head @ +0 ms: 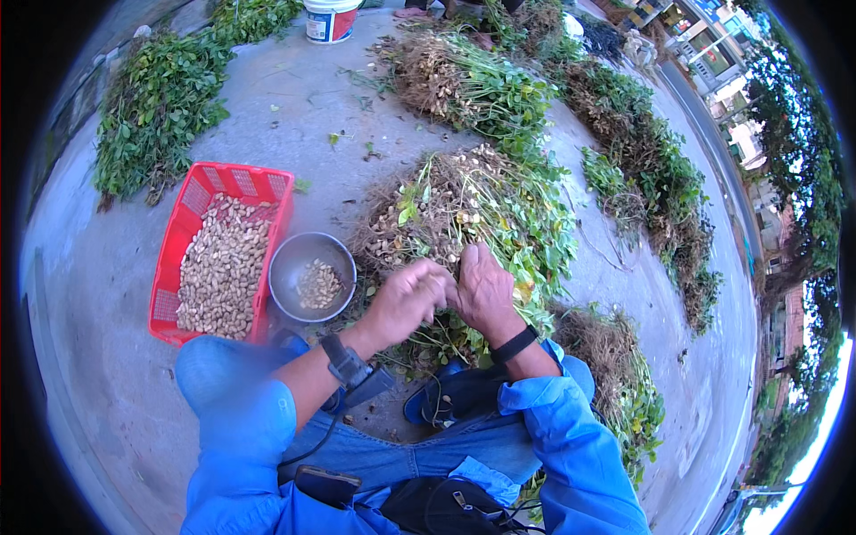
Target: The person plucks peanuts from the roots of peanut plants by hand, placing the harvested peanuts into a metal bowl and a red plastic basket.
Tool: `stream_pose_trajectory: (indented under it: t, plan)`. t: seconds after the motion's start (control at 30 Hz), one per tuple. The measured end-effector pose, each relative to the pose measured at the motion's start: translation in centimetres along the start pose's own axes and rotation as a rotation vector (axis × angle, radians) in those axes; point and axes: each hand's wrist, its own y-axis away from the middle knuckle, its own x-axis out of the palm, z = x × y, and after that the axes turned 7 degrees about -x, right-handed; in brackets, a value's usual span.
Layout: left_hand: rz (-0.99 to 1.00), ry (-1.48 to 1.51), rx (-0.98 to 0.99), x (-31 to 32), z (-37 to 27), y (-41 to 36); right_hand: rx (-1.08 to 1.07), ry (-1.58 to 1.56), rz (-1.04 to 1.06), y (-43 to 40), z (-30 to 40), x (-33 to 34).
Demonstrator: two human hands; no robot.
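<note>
Blurred by motion, my left hand [403,299] is in front of a heap of pulled peanut plants [515,207], with its fingers curled close to my other hand. Whether it holds a peanut cannot be made out. My right hand [483,289] is closed at the near edge of the heap and seems to grip a peanut plant, mostly hidden by the fingers. Pods and brown roots face left on the heap, green leaves right. Left of my hands, a round metal bowl [284,267] contains some peanuts [319,284]. Beside it is a red plastic basket [175,267] with many peanuts [224,274].
More peanut plants [618,127] lie in a row to the right, with another bundle [608,361] near my right knee. Leafy plants [160,100] are piled at far left. A white bucket [331,20] stands at the back. A phone [328,483] rests on my lap.
</note>
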Motion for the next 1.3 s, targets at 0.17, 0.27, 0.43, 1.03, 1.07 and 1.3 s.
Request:
stream_pose_trajectory:
  t: [0.17,0.27,0.43,1.03,1.07,1.3]
  plan:
    - [-0.12,0.141,-0.112,-2.3,0.9,-0.7,-0.064,0.068,-0.011,-0.4,1.4,-0.8]
    - [-0.124,0.137,-0.141,-2.1,1.0,-0.8,-0.077,0.092,-0.029,-0.4,1.3,-1.1]
    - [-0.176,0.079,-0.175,-2.5,1.8,-1.0,-0.139,0.069,-0.082,-0.5,1.7,-0.9]
    - [-0.081,-0.27,0.035,0.2,3.1,-0.4,0.673,-1.735,0.068,0.6,-1.2,-1.3]
    - [-0.087,-0.204,0.059,0.9,3.1,-0.2,0.618,-1.71,0.115,0.8,-1.6,-0.8]
    - [-0.184,-0.114,0.122,-1.1,2.5,-0.5,0.394,-1.849,0.286,0.6,-1.4,-1.1]
